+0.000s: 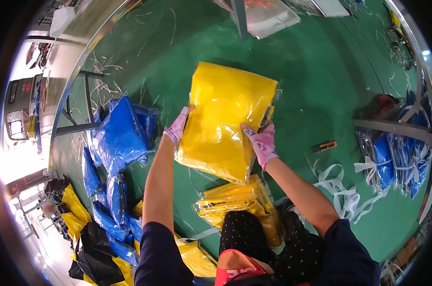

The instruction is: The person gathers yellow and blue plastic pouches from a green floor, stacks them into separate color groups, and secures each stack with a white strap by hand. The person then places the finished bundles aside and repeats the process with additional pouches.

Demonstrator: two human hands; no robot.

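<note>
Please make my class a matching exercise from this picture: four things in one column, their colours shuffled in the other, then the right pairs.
1. Held packet between left hand and right hand
2. Gloves
3. Tangled ribbon on the floor
4. Large packet left of the left forearm

A. White
B. Blue
C. Yellow
D. Pink, patterned

Pairs: 1-C; 2-D; 3-A; 4-B

A packing workshop is indicated. A yellow package [228, 119] in clear film is matched by a yellow pile [232, 204] and a blue pile [123, 131]; blue bundles [382, 155] are bound with white ties [367, 165]. Loose white strips [350, 202] and a small orange hand tool [326, 146] are found on a green surface [316, 95].
</note>
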